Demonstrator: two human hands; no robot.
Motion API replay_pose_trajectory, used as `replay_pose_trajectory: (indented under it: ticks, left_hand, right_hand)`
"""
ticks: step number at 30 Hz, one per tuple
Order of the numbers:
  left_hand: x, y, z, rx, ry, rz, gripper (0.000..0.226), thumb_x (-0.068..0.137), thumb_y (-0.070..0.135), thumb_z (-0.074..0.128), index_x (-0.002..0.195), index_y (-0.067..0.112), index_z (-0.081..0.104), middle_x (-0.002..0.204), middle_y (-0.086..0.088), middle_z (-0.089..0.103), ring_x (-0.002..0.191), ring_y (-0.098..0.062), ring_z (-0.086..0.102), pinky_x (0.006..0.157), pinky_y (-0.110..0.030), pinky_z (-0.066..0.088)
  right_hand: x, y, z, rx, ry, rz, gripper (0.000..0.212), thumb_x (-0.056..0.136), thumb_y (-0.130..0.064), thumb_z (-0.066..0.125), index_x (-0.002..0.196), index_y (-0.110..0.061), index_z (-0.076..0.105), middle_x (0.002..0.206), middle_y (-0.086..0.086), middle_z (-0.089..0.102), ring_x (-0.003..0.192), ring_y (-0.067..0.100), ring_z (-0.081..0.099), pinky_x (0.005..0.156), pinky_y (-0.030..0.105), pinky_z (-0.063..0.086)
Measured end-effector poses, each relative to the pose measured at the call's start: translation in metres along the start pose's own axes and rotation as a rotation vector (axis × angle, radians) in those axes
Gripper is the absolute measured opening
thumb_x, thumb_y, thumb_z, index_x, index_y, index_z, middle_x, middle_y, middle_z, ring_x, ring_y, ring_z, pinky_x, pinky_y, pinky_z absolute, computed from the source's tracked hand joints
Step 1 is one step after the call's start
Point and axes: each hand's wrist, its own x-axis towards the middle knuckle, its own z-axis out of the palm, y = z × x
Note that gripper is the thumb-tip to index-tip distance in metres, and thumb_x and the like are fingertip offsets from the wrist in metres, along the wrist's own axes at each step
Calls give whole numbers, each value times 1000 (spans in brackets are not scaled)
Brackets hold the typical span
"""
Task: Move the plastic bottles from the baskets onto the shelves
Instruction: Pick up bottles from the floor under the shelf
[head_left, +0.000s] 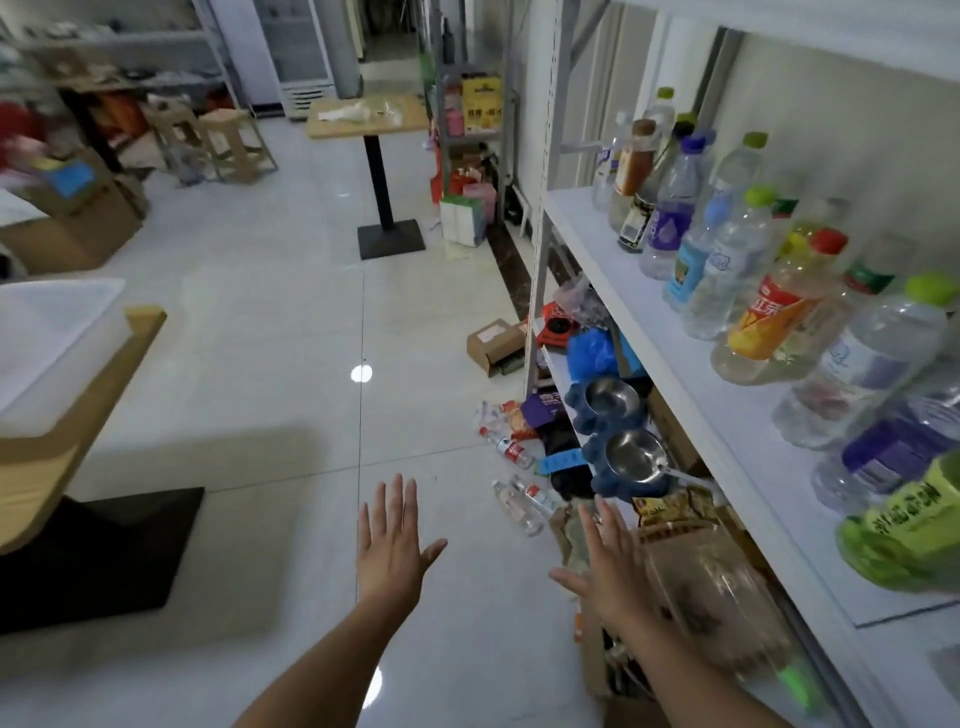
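Several plastic bottles stand in a row on the white shelf at my right, among them an orange-labelled bottle, a purple-labelled one and a green one nearest me. My left hand and my right hand are both held out flat over the floor with straight fingers, holding nothing. Three small clear bottles lie on the floor ahead of my right hand. No basket is in view.
The lower shelf holds blue bowls with metal inserts, bags and a brown snack packet. A wooden table with a black base stands at my left, a pedestal table farther ahead, cardboard boxes at far left.
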Motion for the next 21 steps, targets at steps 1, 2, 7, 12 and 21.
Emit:
replay_pose_trajectory:
  ticks: [1, 2, 7, 12, 21]
  left_hand:
    - [10, -3, -2, -2, -3, -9, 84, 85, 64, 25, 146, 7, 33, 149, -14, 39, 141, -32, 20, 115, -41, 1]
    - [21, -6, -3, -5, 0, -18, 83, 84, 64, 26, 145, 7, 34, 148, -15, 41, 139, -31, 23, 115, -41, 2]
    - [86, -22, -10, 2, -36, 15, 82, 84, 64, 24, 144, 8, 34, 146, -14, 44, 137, -33, 32, 114, -42, 4]
    - [178, -50, -2, 70, -37, 42, 85, 87, 68, 10, 151, 13, 24, 154, -11, 31, 143, -30, 22, 116, -43, -4]
    - [396, -113, 17, 152, 9, 259, 83, 93, 66, 15, 149, 17, -21, 159, -6, -13, 143, -27, -20, 107, -41, -29]
  right_hand:
    - [11, -1, 0, 10, 14, 0, 102, 80, -67, 54, 153, -23, -1, 161, 4, -10, 148, 23, -9, 118, 43, -2]
    - [22, -1, -1, 13, 21, 0, 102, 79, -68, 55, 153, -23, 2, 161, 5, -7, 148, 24, -7, 118, 44, -1]
    - [79, -10, -3, -12, 9, 26, 104, 79, -68, 55, 152, -25, -5, 160, 4, -11, 148, 22, -10, 117, 42, -6]
    - [156, -33, 8, -22, -9, 113, 103, 80, -70, 52, 152, -24, -7, 160, 5, -12, 147, 24, -11, 118, 43, -6]
    - [311, -93, 75, -7, 15, 274, 104, 71, -78, 44, 152, -21, 15, 157, 15, 20, 145, 30, 18, 114, 53, 17]
